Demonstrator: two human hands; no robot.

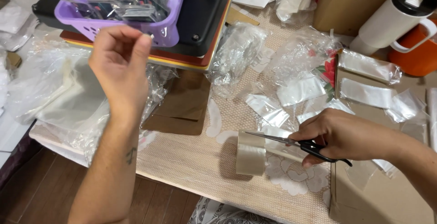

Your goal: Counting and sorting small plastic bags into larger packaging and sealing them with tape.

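Note:
My right hand [346, 135] grips black-handled scissors [314, 147]. Their blades [268, 137] point left, just above a roll of clear tape [250, 153] that stands on edge on the beige lace tablecloth [191, 160]. My left hand [120, 65] is raised in front of a purple basket [169, 29]. Its thumb and forefinger are pinched on a small clear bit that looks like tape [151, 36]. The two hands are well apart.
The purple basket holds small packets and sits on a black device [205, 15]. Clear plastic bags [236, 53] and filled flat pouches [366, 92] litter the table. At the back right are a white tumbler [396, 17], an orange mug [419, 55] and a cardboard box [350, 1]. Cardboard sheets [182, 105] lie flat.

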